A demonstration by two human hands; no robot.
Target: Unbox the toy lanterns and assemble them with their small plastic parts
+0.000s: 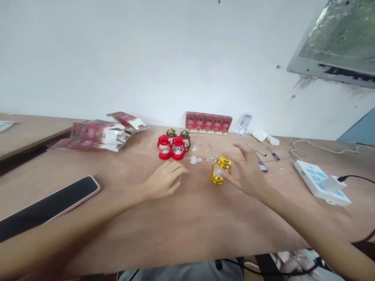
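Observation:
A small gold lantern point(217, 179) with a clear middle stands on the table, leaning slightly. My right hand point(246, 171) is at its right side, thumb and fingers spread apart; the thumb tip overlaps the lantern, and whether it touches I cannot tell. My left hand point(164, 179) hovers low over the table, a little blurred, fingers loosely bent, with nothing visible in it. Just beyond it stand two red lanterns, a left one point(164, 147) and a right one point(178, 148). Behind these, partly hidden, are two dark bronze lanterns point(185, 136).
Small white pieces point(194, 159) and round bits point(211, 159) lie mid-table. Red boxes point(208, 123) line the wall beside a plastic bottle point(244, 125). Flattened cartons point(93, 134) and a long black phone-like object point(52, 201) are left; a screwdriver point(274, 155) and power strip point(319, 181) right.

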